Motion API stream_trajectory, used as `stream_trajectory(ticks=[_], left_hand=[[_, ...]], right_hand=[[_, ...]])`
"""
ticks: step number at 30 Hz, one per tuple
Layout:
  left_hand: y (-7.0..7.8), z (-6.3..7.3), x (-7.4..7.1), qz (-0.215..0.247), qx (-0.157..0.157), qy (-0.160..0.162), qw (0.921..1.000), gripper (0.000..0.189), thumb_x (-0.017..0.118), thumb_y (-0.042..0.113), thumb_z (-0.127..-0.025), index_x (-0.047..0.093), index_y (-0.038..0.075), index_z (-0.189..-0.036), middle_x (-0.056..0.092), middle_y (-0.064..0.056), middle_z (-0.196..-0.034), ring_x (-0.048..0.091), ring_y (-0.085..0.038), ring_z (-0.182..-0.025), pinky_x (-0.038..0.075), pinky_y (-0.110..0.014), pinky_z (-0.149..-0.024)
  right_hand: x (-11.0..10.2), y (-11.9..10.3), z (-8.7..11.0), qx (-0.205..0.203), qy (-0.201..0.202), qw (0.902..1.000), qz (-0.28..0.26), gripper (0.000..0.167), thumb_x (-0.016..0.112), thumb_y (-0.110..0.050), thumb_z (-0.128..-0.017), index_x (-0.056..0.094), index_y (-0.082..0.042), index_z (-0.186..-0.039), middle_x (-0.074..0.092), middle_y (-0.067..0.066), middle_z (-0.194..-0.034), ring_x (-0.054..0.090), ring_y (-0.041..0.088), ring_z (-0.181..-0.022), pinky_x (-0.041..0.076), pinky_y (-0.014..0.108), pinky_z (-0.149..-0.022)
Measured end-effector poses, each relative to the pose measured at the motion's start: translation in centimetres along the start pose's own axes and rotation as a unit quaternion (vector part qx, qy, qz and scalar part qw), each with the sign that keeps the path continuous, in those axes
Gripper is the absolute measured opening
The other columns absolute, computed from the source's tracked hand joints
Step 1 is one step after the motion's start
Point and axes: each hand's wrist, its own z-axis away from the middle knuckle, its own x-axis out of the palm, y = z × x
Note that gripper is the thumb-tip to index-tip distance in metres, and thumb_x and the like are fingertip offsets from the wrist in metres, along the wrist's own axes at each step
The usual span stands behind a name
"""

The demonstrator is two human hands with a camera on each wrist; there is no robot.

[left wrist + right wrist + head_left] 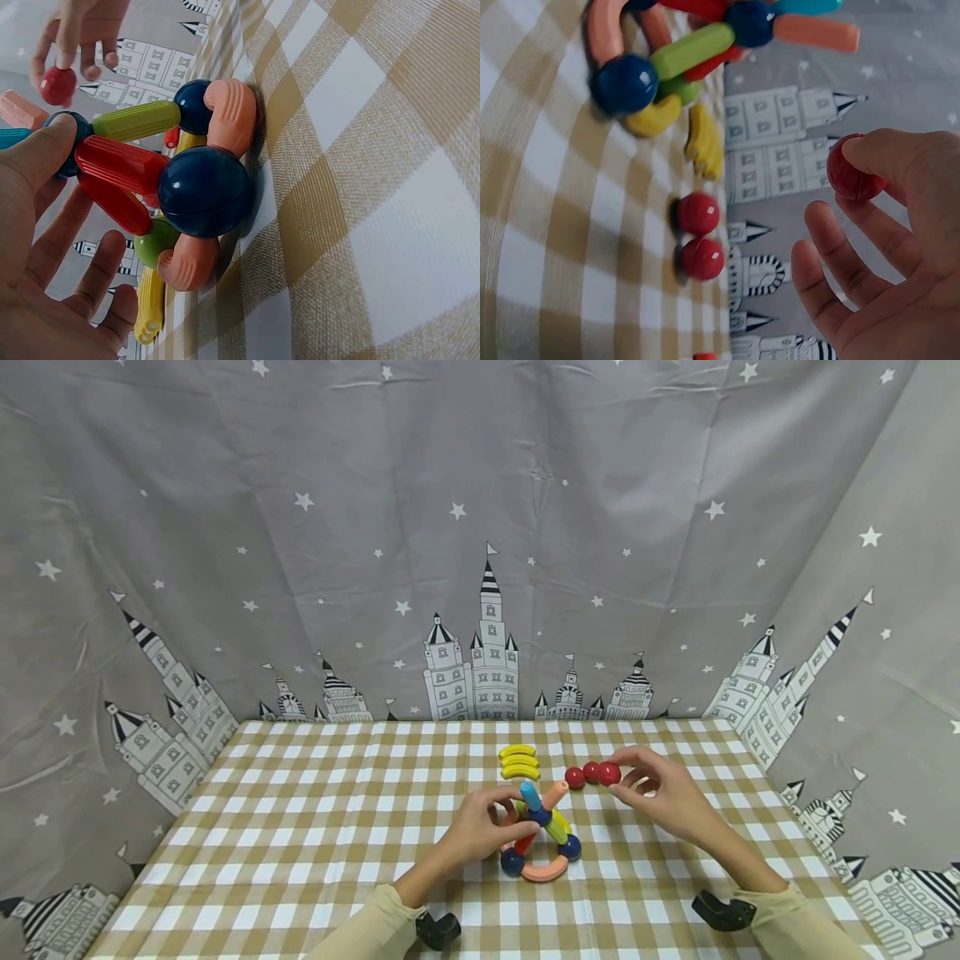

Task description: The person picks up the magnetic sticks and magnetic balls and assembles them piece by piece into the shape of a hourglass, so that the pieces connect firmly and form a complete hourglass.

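A structure of colored sticks and balls stands on the checkered cloth, with a curved peach stick [545,869] and dark blue balls [205,191] at its base. At its top, my left hand [480,827] pinches a dark blue ball [69,144]. From that ball a light blue stick [530,795] and a straight peach stick [555,794] point upward. Red sticks [120,165] and a green stick [136,121] slope down to the base. To the right, my right hand [667,793] pinches a red ball [853,169] between thumb and fingers, above the cloth.
Two more red balls [698,213] lie side by side on the cloth behind the structure. Several curved yellow sticks [519,762] lie in a stack to their left. A grey curtain [360,568] printed with castles and stars hangs behind the checkered tablecloth [300,827].
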Motion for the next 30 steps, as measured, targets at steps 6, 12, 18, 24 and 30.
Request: stream_trajectory(ticks=[6, 12, 18, 24, 30], left_hand=[[-0.2, -0.1, 0.0, -0.001, 0.009, 0.001, 1.0, 0.025, 0.082, 0.029, -0.09, 0.074, 0.02, -0.112, 0.073, -0.012, -0.098, 0.064, -0.029, -0.085, 0.049, -0.027, -0.07], [-0.3, -0.1, 0.1, -0.004, 0.015, 0.003, 0.9999, 0.025, 0.082, 0.028, -0.089, 0.074, 0.019, -0.111, 0.072, -0.012, -0.097, 0.065, -0.029, -0.085, 0.05, -0.028, -0.07], [-0.4, -0.2, 0.2, 0.0, 0.018, 0.003, 0.9998, 0.025, 0.083, 0.027, -0.089, 0.074, 0.019, -0.111, 0.073, -0.011, -0.099, 0.065, -0.031, -0.086, 0.05, -0.028, -0.071], [-0.4, -0.1, 0.2, 0.001, 0.017, 0.002, 0.9999, 0.025, 0.083, 0.028, -0.089, 0.074, 0.019, -0.111, 0.073, -0.01, -0.099, 0.065, -0.029, -0.086, 0.05, -0.029, -0.071], [-0.4, -0.1, 0.2, -0.001, 0.017, 0.001, 0.9999, 0.025, 0.082, 0.028, -0.089, 0.074, 0.02, -0.112, 0.073, -0.01, -0.098, 0.065, -0.027, -0.084, 0.051, -0.029, -0.071]], right_hand=[[0.3, -1.1, -0.2, -0.019, 0.002, 0.9995, -0.024, 0.033, 0.082, -0.011, -0.088, 0.068, -0.009, -0.118, 0.072, 0.005, -0.108, 0.069, 0.012, -0.083, 0.058, 0.029, -0.07], [0.7, -1.9, -0.3, -0.014, 0.0, 0.9968, -0.079, 0.032, 0.08, -0.01, -0.09, 0.067, -0.007, -0.119, 0.071, 0.009, -0.11, 0.07, 0.017, -0.086, 0.059, 0.03, -0.071], [1.6, -2.6, -0.4, -0.01, -0.013, 0.9926, -0.121, 0.031, 0.079, -0.01, -0.091, 0.067, -0.01, -0.12, 0.069, 0.008, -0.112, 0.069, 0.021, -0.088, 0.059, 0.03, -0.074], [2.6, -3.3, -0.3, -0.019, -0.005, 0.9929, -0.118, 0.033, 0.08, -0.011, -0.09, 0.067, -0.014, -0.12, 0.07, 0.004, -0.112, 0.068, 0.022, -0.088, 0.059, 0.03, -0.074], [3.2, -3.7, -0.2, -0.007, -0.007, 0.9943, -0.106, 0.035, 0.081, -0.016, -0.09, 0.066, -0.018, -0.121, 0.069, 0.001, -0.11, 0.067, 0.021, -0.088, 0.058, 0.031, -0.073]])
